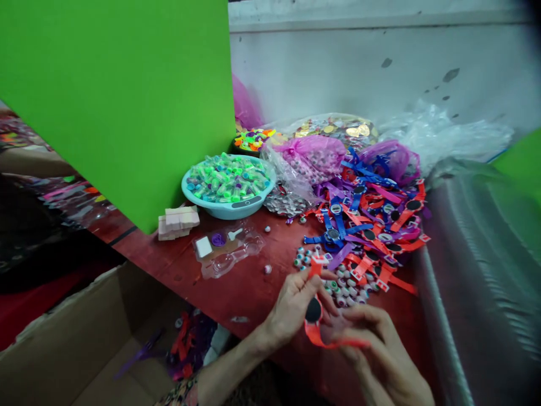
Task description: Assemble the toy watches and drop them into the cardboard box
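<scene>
Between my two hands is an orange toy wristwatch [313, 311] with a dark round face, its strap bent in a curve. My left hand [291, 304] pinches the buckle end of the strap, thumb on top. The strap's other end lies along the fingers of my right hand [380, 349], which are bent round it and partly blurred. Just beyond my hands lie many small eyeball-like balls [346, 290]. A heap of orange, blue and purple toy watches [372, 225] spreads behind them.
A blue basin [228, 211] holds green-capped tubes. Left of centre lie a clear plastic blister tray [230, 262] and stacked pale cards [177, 223]. A green panel [127, 101] stands at left, above an open cardboard box [84, 344]. Silvery wrapped material [477, 270] borders the right.
</scene>
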Action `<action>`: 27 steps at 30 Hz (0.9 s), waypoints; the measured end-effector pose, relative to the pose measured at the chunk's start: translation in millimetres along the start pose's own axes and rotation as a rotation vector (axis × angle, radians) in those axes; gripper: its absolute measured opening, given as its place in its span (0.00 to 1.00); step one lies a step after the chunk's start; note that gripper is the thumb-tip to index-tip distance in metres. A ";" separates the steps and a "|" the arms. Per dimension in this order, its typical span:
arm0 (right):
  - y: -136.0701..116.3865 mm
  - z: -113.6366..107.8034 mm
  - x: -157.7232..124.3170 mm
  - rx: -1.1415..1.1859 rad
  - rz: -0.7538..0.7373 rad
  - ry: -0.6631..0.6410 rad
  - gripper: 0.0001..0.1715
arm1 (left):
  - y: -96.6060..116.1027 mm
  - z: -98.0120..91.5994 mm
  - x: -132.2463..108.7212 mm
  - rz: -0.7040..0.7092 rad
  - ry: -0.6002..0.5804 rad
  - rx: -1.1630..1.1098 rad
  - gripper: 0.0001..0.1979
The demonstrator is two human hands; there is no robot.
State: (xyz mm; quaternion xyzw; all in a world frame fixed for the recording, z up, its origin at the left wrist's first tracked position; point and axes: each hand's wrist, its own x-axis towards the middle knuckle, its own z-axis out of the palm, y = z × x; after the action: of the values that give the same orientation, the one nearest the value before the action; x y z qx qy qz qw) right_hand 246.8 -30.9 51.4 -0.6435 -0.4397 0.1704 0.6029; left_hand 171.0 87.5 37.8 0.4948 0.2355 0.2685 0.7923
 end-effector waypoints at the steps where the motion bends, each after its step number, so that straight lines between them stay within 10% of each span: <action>1: -0.7 1.7 8.2 0.045 0.080 -0.015 0.13 | -1.4 2.3 -2.9 0.024 -0.040 0.035 0.23; 11: 5.3 11.7 24.1 0.285 0.543 -0.240 0.26 | -16.5 -1.8 -14.7 0.035 -0.073 0.217 0.25; 18: 20.3 15.2 23.5 0.312 0.600 0.129 0.23 | -18.7 -17.8 -15.1 0.140 -0.262 0.581 0.20; 24: 42.0 -1.2 21.4 0.347 0.636 -0.094 0.22 | -15.9 -30.8 -24.5 0.159 -0.403 0.886 0.17; 27: 44.2 -13.2 24.7 0.309 0.563 0.066 0.15 | -19.6 -30.2 -32.0 0.076 -0.489 0.842 0.15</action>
State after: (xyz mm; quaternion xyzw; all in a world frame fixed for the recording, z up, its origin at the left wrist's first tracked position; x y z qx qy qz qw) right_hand 286.4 -15.0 21.0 -0.6457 -0.1938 0.3744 0.6367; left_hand 131.6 79.1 11.3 0.8289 0.1126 0.0546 0.5453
